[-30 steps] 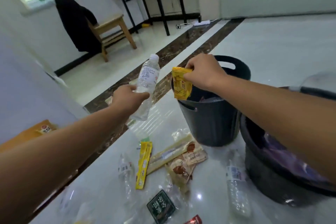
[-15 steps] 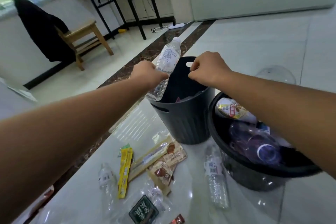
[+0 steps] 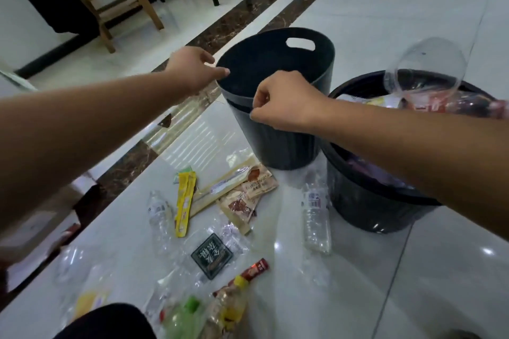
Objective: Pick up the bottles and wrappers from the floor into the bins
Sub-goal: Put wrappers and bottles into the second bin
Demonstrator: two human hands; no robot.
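Two bins side by side: near bin (image 3: 275,124) dark inside, far bin (image 3: 366,201) heaped to the rim. Plenty left on the floor (image 3: 413,36): yellow wrapper (image 3: 185,202), brown wrappers (image 3: 245,195), clear bottle (image 3: 315,215). Risk: overfilling the heaped bin, spilling. Left hand (image 3: 192,69) over the near rim, grip spread, empty. Right hand (image 3: 286,100) at the rim, grip curled closed, seemingly holding nothing.

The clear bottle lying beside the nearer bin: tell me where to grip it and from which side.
Grip the clear bottle across its labelled upper body, coming from above with the right hand. It lies flat on the floor, its long axis roughly along the view; the nearer bin crowds its right side, so come from the top.
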